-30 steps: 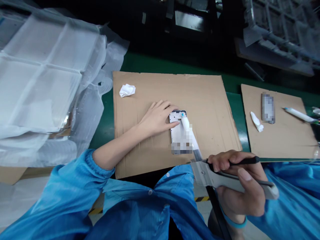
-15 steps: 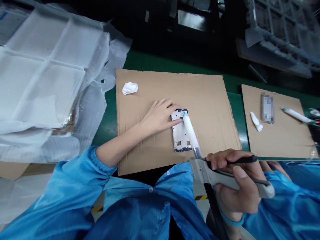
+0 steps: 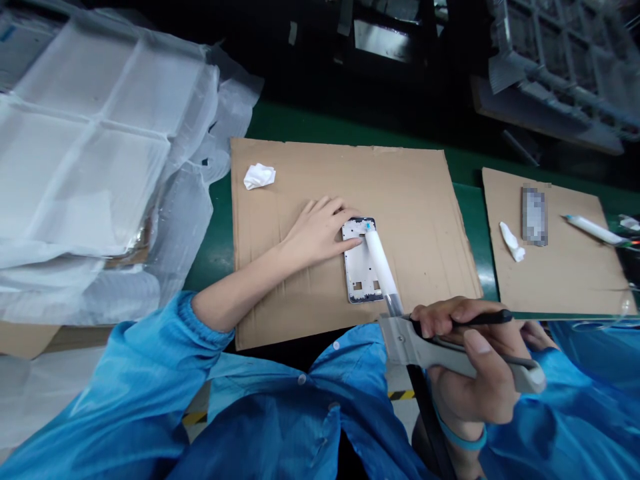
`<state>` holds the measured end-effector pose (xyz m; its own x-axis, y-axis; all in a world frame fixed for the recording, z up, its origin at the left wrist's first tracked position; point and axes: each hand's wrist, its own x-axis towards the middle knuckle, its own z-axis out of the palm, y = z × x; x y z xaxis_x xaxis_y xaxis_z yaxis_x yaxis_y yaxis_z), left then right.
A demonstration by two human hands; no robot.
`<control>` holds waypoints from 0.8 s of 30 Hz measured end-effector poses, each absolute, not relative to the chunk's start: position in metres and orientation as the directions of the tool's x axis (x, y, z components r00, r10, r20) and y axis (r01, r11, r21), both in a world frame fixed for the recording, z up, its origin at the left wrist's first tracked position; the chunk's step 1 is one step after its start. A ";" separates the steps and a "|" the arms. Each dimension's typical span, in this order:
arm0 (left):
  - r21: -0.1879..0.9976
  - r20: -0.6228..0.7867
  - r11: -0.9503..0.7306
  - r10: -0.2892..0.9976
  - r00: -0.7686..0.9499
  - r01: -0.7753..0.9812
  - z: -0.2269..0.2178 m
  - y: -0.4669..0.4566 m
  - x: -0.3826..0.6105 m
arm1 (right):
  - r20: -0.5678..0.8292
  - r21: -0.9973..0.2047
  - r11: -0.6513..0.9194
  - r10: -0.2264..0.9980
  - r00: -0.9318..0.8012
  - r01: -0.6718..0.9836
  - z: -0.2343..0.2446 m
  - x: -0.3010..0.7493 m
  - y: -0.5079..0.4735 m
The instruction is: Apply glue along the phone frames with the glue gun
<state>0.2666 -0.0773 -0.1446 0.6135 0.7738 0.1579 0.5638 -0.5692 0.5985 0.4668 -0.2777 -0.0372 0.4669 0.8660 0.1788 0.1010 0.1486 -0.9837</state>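
Note:
My left hand [image 3: 317,233] holds a phone frame [image 3: 355,267] down by its upper left side, with the thumb over its face and the index finger at its top edge. The frame is pale with dark ends and small cut-outs. In my right hand [image 3: 475,353] is a grey glue gun [image 3: 405,340] with a black lever, fingers wrapped round its handle. From the gun a white cartridge [image 3: 381,263] slants up over the right part of the frame. Its blue tip is at the frame's upper right; whether it touches, I cannot tell.
The frame lies on a cardboard sheet [image 3: 415,200] with a crumpled white tissue [image 3: 259,176] at its upper left. Stacked white trays [image 3: 95,120] in plastic stand at left. To the right, another cardboard sheet [image 3: 570,280] bears a blurred-out phone part, a tissue and a tube. A co-worker's hand [image 3: 537,335] shows nearby.
Very little differs. The glue gun and my right hand have shifted slightly left and up in the picture. At right, the co-worker's hand and sleeve have moved a little.

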 end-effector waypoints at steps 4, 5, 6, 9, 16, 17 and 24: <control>0.601 0.149 -0.565 0.774 0.615 0.566 -0.145 -0.077 0.267 | 0.182 -0.983 0.149 0.872 0.454 0.107 -0.038 0.467 -0.280; 0.602 0.149 -0.564 0.775 0.614 0.565 -0.145 -0.077 0.267 | 0.184 -0.983 0.151 0.872 0.454 0.107 -0.038 0.467 -0.280; 0.602 0.151 -0.564 0.776 0.613 0.565 -0.145 -0.077 0.268 | 0.186 -0.982 0.155 0.872 0.452 0.105 -0.038 0.467 -0.280; 0.600 0.152 -0.564 0.777 0.611 0.567 -0.145 -0.077 0.268 | 0.191 -0.981 0.163 0.872 0.450 0.102 -0.037 0.467 -0.280; 0.604 0.154 -0.564 0.776 0.611 0.564 -0.143 -0.078 0.267 | 0.185 -0.983 0.163 0.868 0.462 0.088 -0.036 0.466 -0.278; 0.604 0.155 -0.564 0.776 0.611 0.563 -0.143 -0.078 0.268 | 0.189 -0.982 0.165 0.868 0.459 0.091 -0.036 0.466 -0.278; 0.607 0.167 -0.566 0.778 0.606 0.558 -0.146 -0.077 0.268 | 0.209 -0.978 0.177 0.868 0.450 0.112 -0.034 0.467 -0.278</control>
